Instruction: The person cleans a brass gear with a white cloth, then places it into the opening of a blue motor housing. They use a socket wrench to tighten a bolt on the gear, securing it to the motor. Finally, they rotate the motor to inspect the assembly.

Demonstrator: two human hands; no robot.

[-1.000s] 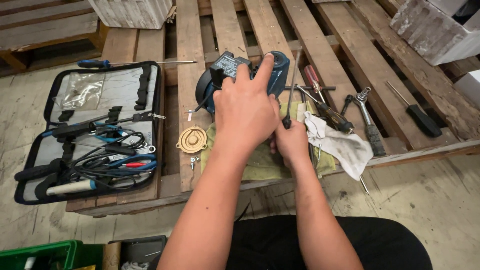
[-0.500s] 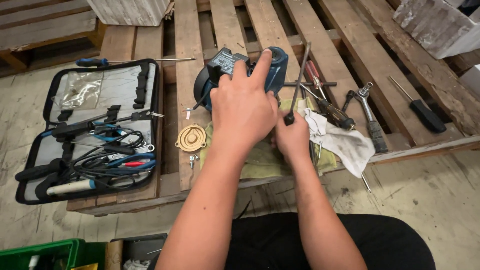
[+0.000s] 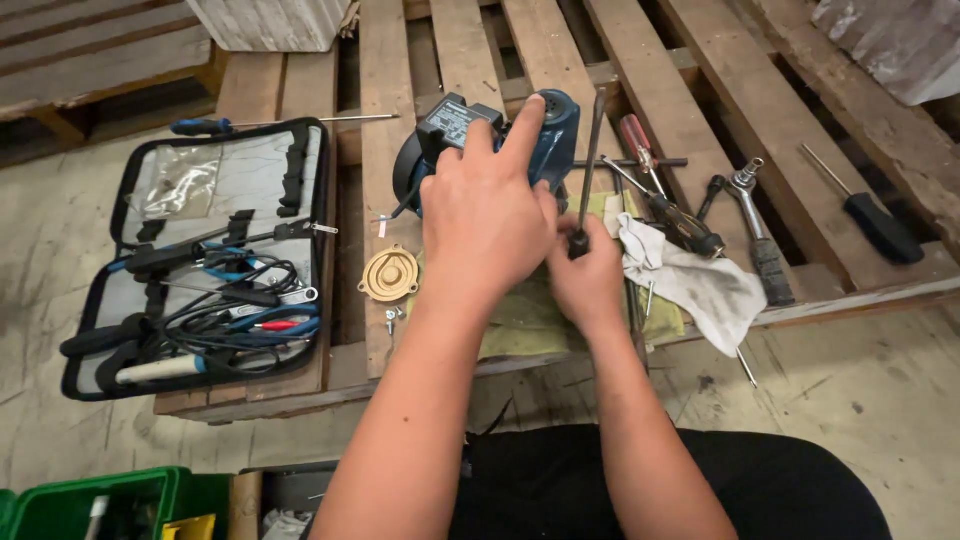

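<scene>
Left hand (image 3: 487,215) gripping blue pump (image 3: 545,130), hiding most of its dark label (image 3: 447,122); right hand (image 3: 588,275) clutching screwdriver (image 3: 586,170), tip far.

The long black-handled metal screwdriver (image 3: 586,170) has been raised nearly upright by the right hand (image 3: 588,280), beside the blue motor housing (image 3: 500,140), having lain lower and slanted before

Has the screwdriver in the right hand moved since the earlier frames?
Yes. The screwdriver in the right hand has swung upright; its tip now points away beside the blue motor housing, instead of lying tilted near the red-handled screwdriver.
</scene>
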